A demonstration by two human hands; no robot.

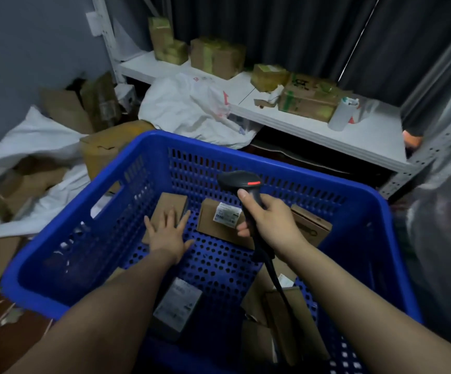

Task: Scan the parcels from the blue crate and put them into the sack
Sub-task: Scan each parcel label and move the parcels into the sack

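Clerk: Forearms, 2, bare, entered nearest the lens, reaching over the near rim of the blue crate (375,209). Fingers?

Checker: On the left hand (169,233), all 5 fingers were straight and spread, palm down over a plain brown parcel (170,205) by the far wall. It gripped nothing, and contact could not be told for blur. On the right hand (270,220), fingers and thumb were wrapped round the handle of a black scanner (239,182).

Clerk: Entry 2, the scanner. Axis and heading?

Checker: Its long axis stood near upright, head uppermost and tipped away from the person toward the far crate wall. A red strip (254,182) glowed on the head. Its cable (278,282) ran back toward the camera.

Clerk: Entry 3, parcels and writing?

Checker: All lay inside the crate. 1 labelled parcel (219,225) sat just beside the left hand, white label (227,213) up, print too blurred to read. 1 side parcel (313,225) was partly hidden by the right hand. At the near end lay 1 grey-labelled parcel (178,303), unreadable, and a cluster of brown packets (294,325).

Clerk: Entry 4, the sack?

Checker: 1 white sack (43,136) lay open on the floor left of the crate, cardboard showing inside. 1 white bag (192,109), red print unreadable, hung off the shelf (367,136) beyond the crate. Taped cartons (219,58) stood on that shelf.
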